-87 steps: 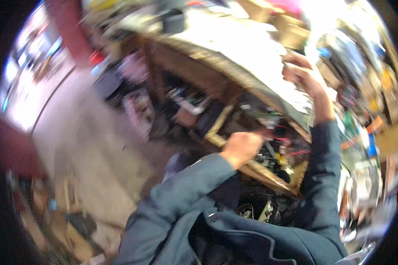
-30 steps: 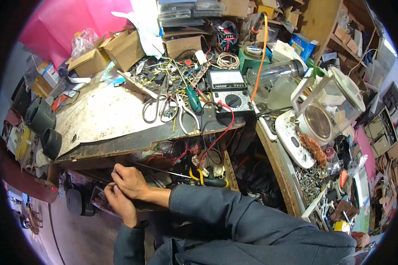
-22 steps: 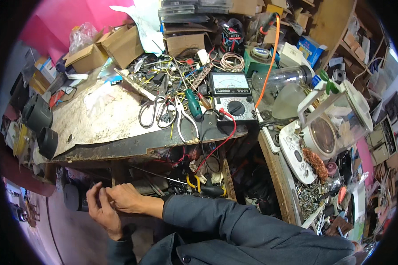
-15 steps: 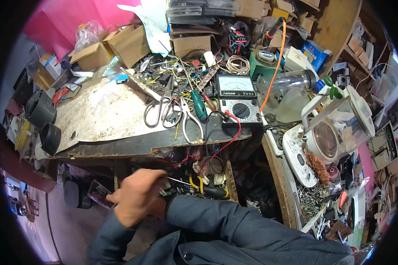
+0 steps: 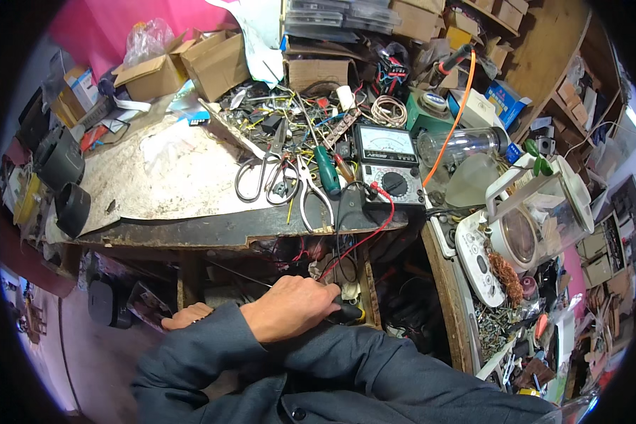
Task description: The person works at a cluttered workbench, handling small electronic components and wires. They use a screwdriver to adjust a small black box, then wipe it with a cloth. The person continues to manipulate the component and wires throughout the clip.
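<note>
Over the open drawer point(image 5: 369, 290) at lower centre, the left hand point(image 5: 290, 307) was positioned beside a black handle point(image 5: 348, 311); at lower left, the right hand point(image 5: 187, 316) was partly hidden by a sleeve point(image 5: 191, 357). Neither hand's grip could be told.

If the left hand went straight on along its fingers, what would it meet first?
Likely the black handle just right of the left hand, in the drawer; depth is unclear, so they may be touching.
</note>
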Demonstrator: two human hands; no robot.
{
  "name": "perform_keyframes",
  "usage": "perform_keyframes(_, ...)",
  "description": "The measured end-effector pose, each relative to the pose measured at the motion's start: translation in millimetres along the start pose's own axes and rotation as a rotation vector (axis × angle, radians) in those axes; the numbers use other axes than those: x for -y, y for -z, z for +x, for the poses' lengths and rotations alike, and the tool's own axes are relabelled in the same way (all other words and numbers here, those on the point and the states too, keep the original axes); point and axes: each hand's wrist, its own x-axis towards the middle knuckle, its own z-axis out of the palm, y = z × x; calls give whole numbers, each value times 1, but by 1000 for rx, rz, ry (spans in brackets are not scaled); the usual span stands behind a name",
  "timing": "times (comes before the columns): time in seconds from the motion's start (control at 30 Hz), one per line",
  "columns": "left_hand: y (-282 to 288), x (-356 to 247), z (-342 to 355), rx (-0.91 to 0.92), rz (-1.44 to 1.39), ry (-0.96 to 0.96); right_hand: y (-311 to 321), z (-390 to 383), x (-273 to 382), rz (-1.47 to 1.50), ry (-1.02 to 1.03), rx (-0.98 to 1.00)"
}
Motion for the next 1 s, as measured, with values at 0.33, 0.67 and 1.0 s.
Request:
perform_keyframes(0.33, 133, 46, 69, -463, -28, -170, -78, 51, -68, -168, 281, -244)
perform_keyframes(0.67, 186, 203, 213, -647, 321, 1, -52, 3, -48, 377, -149, -33)
perform_keyframes(1.0, 161, 224, 248, -458, 485, 428, -173, 45, -71, 229, -601, -804)
